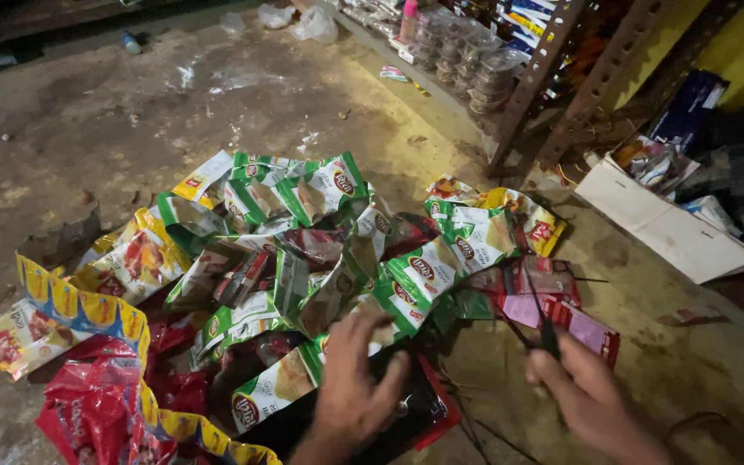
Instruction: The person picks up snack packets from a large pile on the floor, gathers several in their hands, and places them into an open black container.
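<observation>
The person's left hand point(350, 392) lies spread, fingers wide, pressing down on a green and white snack packet point(279, 385) at the near edge of the heap; it pins the packet rather than gripping it. The right hand point(592, 398) is closed around the handles of a pair of scissors point(541, 317). The blades run away from that hand, up and slightly left, so the long axis is nearly straight out from the person, tips aimed at the pink and red packets point(561, 306) just beyond the knuckles. How far the blades gape cannot be told in the dim light.

By the look of it, this is the step of steadying a strip of packets while the scissors are brought to it; a cut would need the blades swung left toward the pinned packet, or that packet drawn right.

Just left of the left hand sits a crumpled red wrapper point(101, 405) with a yellow-edged strip point(71, 306). Beyond both hands the pile of green packets point(320, 232) spreads over the dirty floor point(114, 120). Farther right stands a white cardboard box point(660, 224), and past it a metal shelf rack point(553, 65) holding stacked clear tubs point(475, 56).
</observation>
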